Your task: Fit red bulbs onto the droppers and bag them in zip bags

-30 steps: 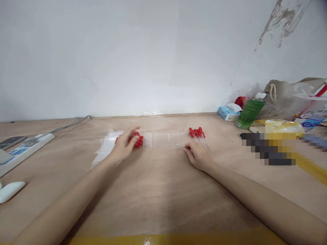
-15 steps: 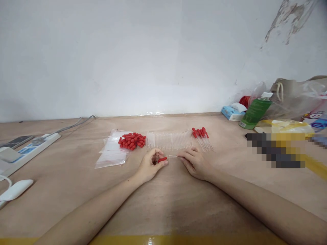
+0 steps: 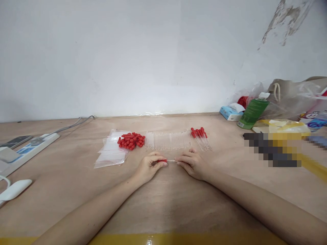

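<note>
My left hand (image 3: 151, 166) is closed on a red rubber dropper bulb (image 3: 162, 160), pinched between thumb and fingers. From the right, my right hand (image 3: 192, 164) pinches a thin clear glass dropper tube (image 3: 172, 161). The tube's left end meets the bulb's open end; how deep it sits inside I cannot tell. Just beyond my hands lies a row of clear dropper tubes (image 3: 167, 140). A heap of red bulbs (image 3: 131, 141) is at its left, partly on clear plastic bags (image 3: 112, 153). Several droppers with red bulbs fitted (image 3: 199, 134) lie at the row's right end.
On the left are a power strip (image 3: 33, 149), a phone (image 3: 16, 141) and a white device (image 3: 16, 190). At the right stand a tissue box (image 3: 230, 113), a green bottle (image 3: 254, 112) and plastic bags (image 3: 291, 100). Yellow tape (image 3: 122, 239) runs along the front edge.
The bulb and the tube were apart and now meet end to end. My left fingers have closed down further over the bulb, and my right hand has moved slightly left.
</note>
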{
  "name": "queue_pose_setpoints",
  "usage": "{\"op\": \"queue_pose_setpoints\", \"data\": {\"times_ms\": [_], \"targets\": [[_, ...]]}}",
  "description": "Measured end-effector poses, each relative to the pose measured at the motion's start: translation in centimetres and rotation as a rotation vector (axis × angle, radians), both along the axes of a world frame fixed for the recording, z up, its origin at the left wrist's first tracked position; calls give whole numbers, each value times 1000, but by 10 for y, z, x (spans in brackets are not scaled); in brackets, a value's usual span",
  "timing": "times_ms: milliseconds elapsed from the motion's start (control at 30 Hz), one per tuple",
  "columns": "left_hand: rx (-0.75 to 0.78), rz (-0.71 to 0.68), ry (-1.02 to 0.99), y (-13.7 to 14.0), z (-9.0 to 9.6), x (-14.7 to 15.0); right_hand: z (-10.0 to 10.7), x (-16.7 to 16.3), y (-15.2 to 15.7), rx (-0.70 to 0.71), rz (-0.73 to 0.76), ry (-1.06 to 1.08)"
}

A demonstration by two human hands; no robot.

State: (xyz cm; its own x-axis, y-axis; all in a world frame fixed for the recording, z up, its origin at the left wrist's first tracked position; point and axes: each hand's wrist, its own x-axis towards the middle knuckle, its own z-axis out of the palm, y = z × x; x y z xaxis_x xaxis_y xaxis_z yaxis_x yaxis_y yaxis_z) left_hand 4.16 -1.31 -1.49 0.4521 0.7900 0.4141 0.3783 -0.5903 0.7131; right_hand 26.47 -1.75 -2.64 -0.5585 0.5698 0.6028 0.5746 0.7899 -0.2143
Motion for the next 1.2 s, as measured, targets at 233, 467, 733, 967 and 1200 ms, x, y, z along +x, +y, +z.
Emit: {"op": "queue_pose_setpoints", "data": {"times_ms": [233,467,733,967,1200], "targets": [[174,-132,126,-11,10,3,6,5,-1,28,-11,-102],[210,-117,143,-11,5,4,9,-3,-10,74,-36,-144],[225,-120,146,-12,4,4,4,-14,-12,99,-46,-157],[218,-83,155,-10,4,6,12,-16,-14,55,-58,-221],[163,114,206,-4,11,-1,41,7,0,-241,-239,-125]]}}
